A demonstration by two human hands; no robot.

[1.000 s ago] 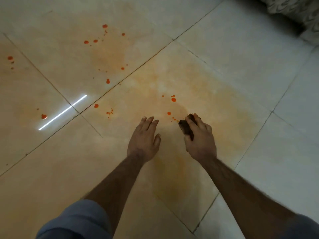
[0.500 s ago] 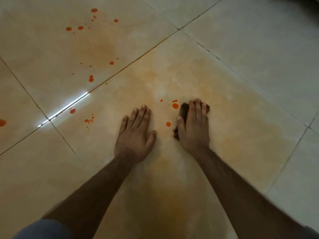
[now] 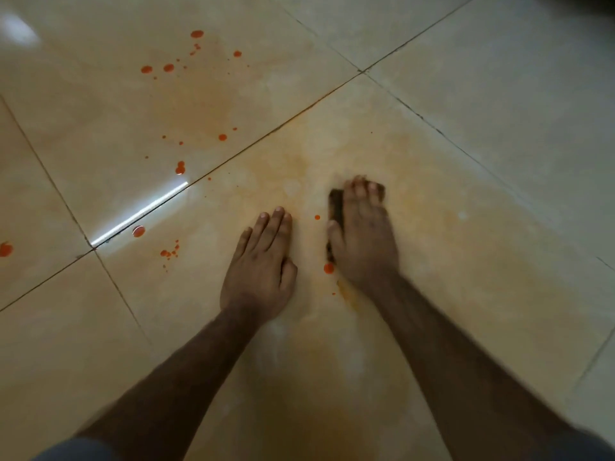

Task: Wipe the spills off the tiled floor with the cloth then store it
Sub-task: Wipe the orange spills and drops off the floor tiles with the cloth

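A dark brown cloth lies flat on the tiled floor, mostly hidden under my right hand, which presses down on it with fingers extended. My left hand rests flat on the tile beside it, fingers together, holding nothing. Two red drops sit just left of the cloth. More red drops are scattered over the tile at the upper left, with an orange smear among them. A pale orange film covers the tile around my hands.
Dark grout lines cross the floor diagonally. A bright strip of reflected light lies along one joint to the left. Another red drop sits at the far left edge. Paler tiles spread to the upper right.
My right hand went from gripping the bunched cloth to pressing it flat and pushing it forward over the drops. The camera moved closer, and my left hand stayed planted.
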